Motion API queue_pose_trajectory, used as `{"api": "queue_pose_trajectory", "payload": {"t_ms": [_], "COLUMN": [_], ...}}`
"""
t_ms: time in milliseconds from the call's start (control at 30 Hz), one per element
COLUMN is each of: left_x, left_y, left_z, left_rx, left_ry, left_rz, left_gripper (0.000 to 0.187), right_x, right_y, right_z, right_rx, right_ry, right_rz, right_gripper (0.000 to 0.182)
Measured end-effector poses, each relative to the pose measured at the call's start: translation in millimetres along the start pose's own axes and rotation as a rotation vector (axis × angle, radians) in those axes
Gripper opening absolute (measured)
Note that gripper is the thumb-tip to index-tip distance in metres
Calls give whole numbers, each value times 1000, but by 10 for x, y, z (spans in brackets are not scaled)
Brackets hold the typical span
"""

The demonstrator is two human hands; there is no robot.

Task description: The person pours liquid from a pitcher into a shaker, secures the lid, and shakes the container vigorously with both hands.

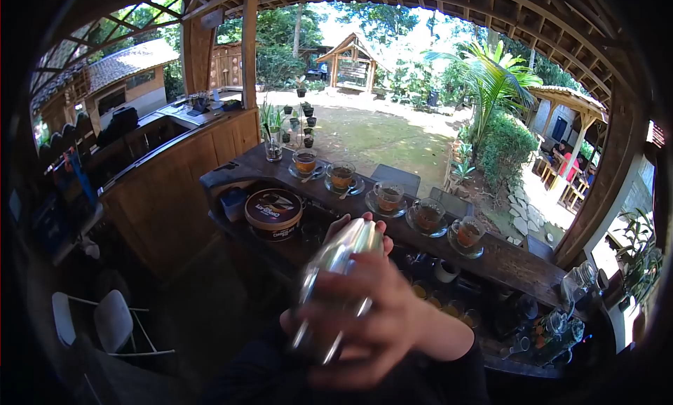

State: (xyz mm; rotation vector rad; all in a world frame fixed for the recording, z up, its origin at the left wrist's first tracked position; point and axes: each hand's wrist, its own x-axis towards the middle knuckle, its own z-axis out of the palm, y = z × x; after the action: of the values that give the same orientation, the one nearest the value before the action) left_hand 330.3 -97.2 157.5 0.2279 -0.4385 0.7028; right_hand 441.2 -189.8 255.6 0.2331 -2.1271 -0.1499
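Holding the shaker (343, 246) between both hands, we have it in front of the body, on the near side of the bar (520, 268), tilted so that its far end points up toward the row of cups (388, 194). Our left hand (338, 227) lies mostly behind the metal, fingertips curled round the far end; our right hand (384, 298) comes across the near part with its fingers spread over the side, too blurred for us to tell exactly how each one sits. Both hands, then, are filled by the shaker, and neither is free. From the blur and the two-handed hold, we judge the step in hand to be a shake. We cannot see where its parts join, nor what is inside. The next move, as we judge it, calls for firm pressure at both ends so nothing works loose, and for a steady, upright hold before any part comes off. Room matters too: the tub (273, 210) sits near the far end, on its left, and five cups with amber drink stand on saucers (473, 253) along the bar.
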Motion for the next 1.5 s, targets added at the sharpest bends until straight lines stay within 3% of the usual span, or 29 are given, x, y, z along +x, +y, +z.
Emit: {"api": "queue_pose_trajectory", "payload": {"t_ms": [33,100,133,167,233,267,367,400,433,500,567,633,667,733,800,833,900,967,1033,1067,1100,1167,1200,1233,1300,1333,1367,1433,1500], "left_x": [54,33,-20,23,-12,-22,49,59,121,132,96,25,-23,-98,-125,-102,-52,-78,-119,1,218,675,774,584,-15,-19,-15,-22,-54], "left_y": [-116,-330,-364,-393,-568,-652,-947,-1122,-1252,-1463,-1571,-1722,-1802,-1943,-2097,-2244,-2334,-2388,-2450,-2585,-2802,-3299,-3388,-3105,-2274,-2301,-2281,-2178,-2037], "left_z": [15,78,2,-361,-306,-239,59,289,353,424,198,-116,-308,-663,-855,122,191,142,-74,34,124,426,471,383,155,231,250,87,-157], "left_rx": [18,128,-5,-296,-262,-229,-142,-36,76,100,-156,-180,-207,-267,-346,-184,208,245,-225,-230,-350,-589,-702,-710,165,222,230,-5,27], "left_ry": [-232,-336,-133,229,195,155,3,-214,-461,-478,-144,-124,-102,-61,-17,-9,-327,-341,147,139,-183,-807,-1121,-1115,-264,-384,-367,76,160], "left_rz": [-30,-19,-41,196,151,106,-29,-23,-21,-3,-76,-5,65,209,372,-139,-70,-30,109,101,202,401,510,515,-97,-51,3,38,74], "left_gripper": [35,33,31,33,33,33,34,35,35,34,32,32,32,33,33,33,33,32,32,32,31,30,30,30,34,37,34,33,33], "right_x": [-16,-97,-140,-197,-332,-337,-68,-96,-110,-142,-174,-409,-461,-548,-439,-440,-515,-614,-676,-776,-847,-783,-661,-512,-401,-406,-414,-422,-637], "right_y": [-253,-278,-143,-32,49,-60,-677,-984,-1140,-1303,-1118,-930,-985,-1124,-1512,-1732,-2053,-1946,-1628,-1480,-1367,-1309,-1392,-1534,-2006,-1957,-1881,-1465,-1012], "right_z": [-39,-47,-72,-102,-186,-249,-467,-468,-431,-553,-766,-836,-886,-963,-1066,-999,-1001,-1109,-1216,-1213,-1236,-1256,-1253,-1256,-1148,-1133,-1135,-1138,-1089], "right_rx": [4,23,-3,-29,15,2,-105,-23,-146,-57,-54,-52,-60,-17,-60,-143,-105,-62,7,-6,19,-3,-7,-1,32,40,48,-15,12], "right_ry": [-152,-139,-7,118,344,357,72,-94,-120,-110,43,194,194,240,-18,-43,-173,-138,-12,75,166,300,217,129,-87,-84,-65,47,265], "right_rz": [8,-100,-123,-148,311,314,-99,-127,-299,-293,-192,108,100,313,-13,-134,-289,-309,-108,93,355,412,197,-17,-73,-71,-105,-174,222], "right_gripper": [45,39,39,38,38,38,32,29,38,30,33,37,37,40,35,27,24,20,41,44,43,38,38,39,31,31,30,28,43]}}
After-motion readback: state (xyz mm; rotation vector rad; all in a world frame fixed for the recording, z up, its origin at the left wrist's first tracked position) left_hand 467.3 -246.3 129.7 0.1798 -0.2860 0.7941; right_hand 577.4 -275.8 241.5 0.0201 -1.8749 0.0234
